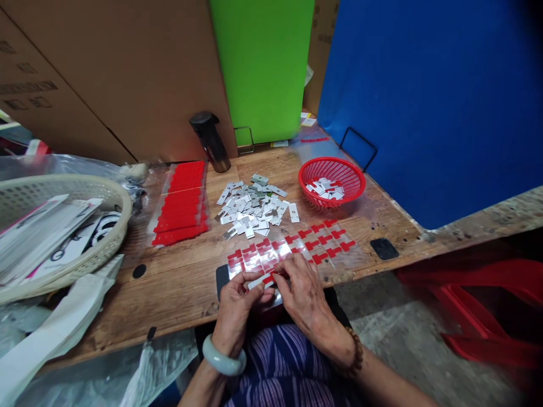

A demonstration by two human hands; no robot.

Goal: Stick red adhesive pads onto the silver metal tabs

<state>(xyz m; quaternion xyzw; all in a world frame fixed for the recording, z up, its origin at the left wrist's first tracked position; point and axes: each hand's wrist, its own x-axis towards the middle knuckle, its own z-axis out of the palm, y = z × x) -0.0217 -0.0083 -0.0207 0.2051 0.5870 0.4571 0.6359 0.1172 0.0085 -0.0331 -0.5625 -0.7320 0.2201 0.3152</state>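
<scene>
Between thumb and fingers, my left hand [237, 302] holds a small flat metal plate [257, 282] near the table's front edge. My right hand [303, 294] pinches a red sticker [268, 278] that lies against the plate's right end. Under and beyond both hands lies a clear sheet of red T-shaped stickers [311, 245]. Behind it is a loose heap of similar silvery plates [254, 206]. To the heap's right stands a red plastic basket [332, 164], with several plates inside, some showing red. My fingers partly hide the held plate.
Stacked red sticker sheets [180, 198] lie left of the heap, near a dark flask [212, 144]. A cream basket [123, 198] of printed cards stands far left. Green [265, 68] and blue [424, 102] panels rise behind. A red stool [475, 305] is at right.
</scene>
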